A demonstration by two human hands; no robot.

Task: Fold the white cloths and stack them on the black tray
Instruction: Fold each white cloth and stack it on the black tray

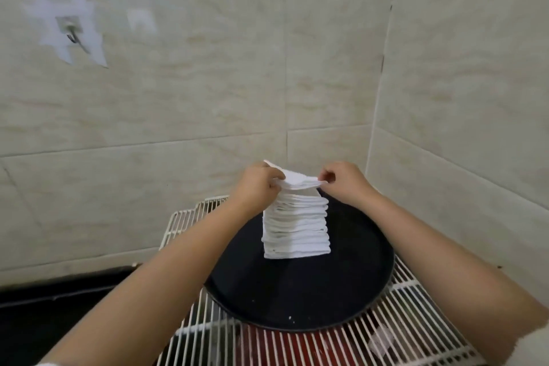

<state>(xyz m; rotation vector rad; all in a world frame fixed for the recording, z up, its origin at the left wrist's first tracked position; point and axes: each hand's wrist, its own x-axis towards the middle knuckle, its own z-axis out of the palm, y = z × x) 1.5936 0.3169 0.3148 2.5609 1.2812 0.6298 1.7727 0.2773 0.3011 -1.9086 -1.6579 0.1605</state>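
Seen from the head camera, two bare hands meet above a single tall stack of folded white cloths (296,229) standing toward the far side of one round black tray (300,297). The left hand (258,184) and the right hand (341,180) each pinch one end of a single folded white cloth (298,181), holding it flat right at the top of the stack; whether it touches the layer beneath cannot be told. Both grips are closed on that cloth, thumbs and curled fingers clamped at its left and right edges. The layers in the stack run to well over a dozen, though blur at the folds prevents an exact count; its top leans slightly against its base. The tray sits on one white wire rack (395,333) serving as the bench, with red showing through the bars below. A few white specks (290,318) lie on the tray's near rim. Behind, two walls of pale beige marbled tiles (208,83) meet in a corner at the right, and one adhesive wall hook (71,34) is fixed at the upper left, ringed by white patches. A dark strip (59,291) runs along the foot of the left wall.
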